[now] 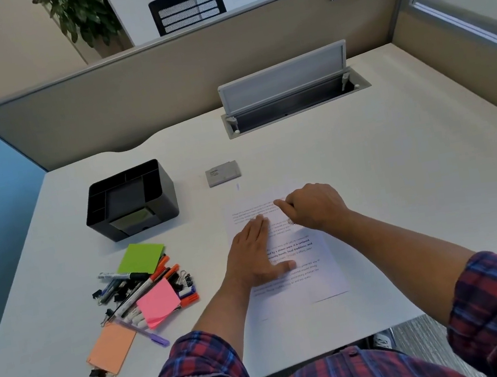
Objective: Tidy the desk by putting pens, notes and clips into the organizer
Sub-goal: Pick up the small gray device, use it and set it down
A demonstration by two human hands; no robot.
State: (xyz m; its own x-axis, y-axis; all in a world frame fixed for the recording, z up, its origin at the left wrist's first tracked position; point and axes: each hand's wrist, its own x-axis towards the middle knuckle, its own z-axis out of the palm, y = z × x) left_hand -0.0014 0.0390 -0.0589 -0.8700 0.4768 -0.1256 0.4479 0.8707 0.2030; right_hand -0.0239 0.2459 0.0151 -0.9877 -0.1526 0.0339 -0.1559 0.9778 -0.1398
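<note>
White desk [349, 151] inside a beige cubicle is shown, with a printed sheet [299, 265] pinned flat under the left hand [254, 258], fingers straight, while the right hand [312, 207] is curled, seemingly pinching something small at the sheet's far edge. Pens [145, 284], notes [157, 302] and clips [185, 278] lie heaped untouched at near left, just near of the organizer [131, 201]; sorting is judged not yet begun, and a reach leftward is called for.

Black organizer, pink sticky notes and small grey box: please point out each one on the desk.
black organizer [162, 199]: head view, on its right outer wall.
pink sticky notes [157, 302]: head view, middle of the top sheet.
small grey box [222, 173]: head view, centre of its lid.
</note>
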